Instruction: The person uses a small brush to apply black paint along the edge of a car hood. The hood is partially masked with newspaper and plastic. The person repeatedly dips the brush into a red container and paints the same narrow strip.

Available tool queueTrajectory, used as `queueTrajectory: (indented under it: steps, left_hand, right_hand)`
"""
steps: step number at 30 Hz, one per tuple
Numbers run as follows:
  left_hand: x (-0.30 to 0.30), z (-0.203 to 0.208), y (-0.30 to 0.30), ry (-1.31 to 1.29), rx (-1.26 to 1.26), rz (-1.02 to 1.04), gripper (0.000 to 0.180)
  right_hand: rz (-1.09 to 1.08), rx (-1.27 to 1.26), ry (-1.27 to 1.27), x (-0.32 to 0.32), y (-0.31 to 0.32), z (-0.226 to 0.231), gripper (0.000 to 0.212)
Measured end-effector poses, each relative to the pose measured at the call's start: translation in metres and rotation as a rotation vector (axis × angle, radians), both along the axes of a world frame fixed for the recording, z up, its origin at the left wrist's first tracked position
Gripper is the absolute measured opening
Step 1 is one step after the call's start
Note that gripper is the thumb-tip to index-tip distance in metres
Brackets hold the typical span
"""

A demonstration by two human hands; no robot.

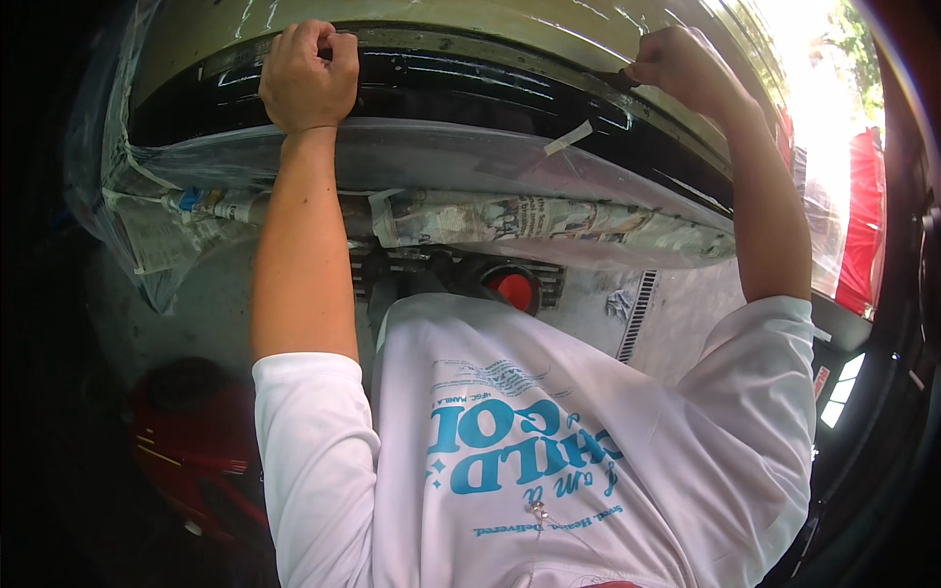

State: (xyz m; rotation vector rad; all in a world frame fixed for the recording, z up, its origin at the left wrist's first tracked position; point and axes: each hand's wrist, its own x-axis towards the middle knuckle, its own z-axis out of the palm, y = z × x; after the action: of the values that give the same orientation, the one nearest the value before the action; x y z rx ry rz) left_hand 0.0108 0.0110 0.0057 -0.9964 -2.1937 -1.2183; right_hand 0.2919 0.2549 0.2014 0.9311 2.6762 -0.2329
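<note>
A curved car body panel, glossy olive-gold, spans the top of the view, with a shiny black band below it. Between the two runs a narrow greyish strip. My left hand is closed over this seam at the left, its fingers curled; whatever they pinch is hidden. Farther right, my right hand is closed in a pinch on a small dark flat piece, which lies against the seam.
Clear plastic sheeting and crumpled newspaper cover the area below the black band. A loose bit of pale tape sticks there. On the floor are a drain grate and a round red object. Something red stands lower left.
</note>
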Motion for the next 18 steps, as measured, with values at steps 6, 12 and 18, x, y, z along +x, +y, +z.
queueTrajectory:
  steps: [6, 12, 18]
  left_hand:
    - [0.002, -0.002, -0.005, -0.006, -0.004, 0.018, 0.009]
    - [0.0, 0.002, 0.0, -0.017, -0.023, -0.019, 0.009]
    - [-0.003, -0.004, -0.002, -0.017, -0.016, 0.006, 0.008]
  right_hand:
    - [0.076, 0.073, -0.118, -0.025, -0.003, -0.005, 0.028]
    - [-0.074, -0.111, -0.39, -0.035, 0.032, 0.003, 0.031]
    - [0.074, 0.038, -0.043, -0.006, 0.003, 0.003, 0.019]
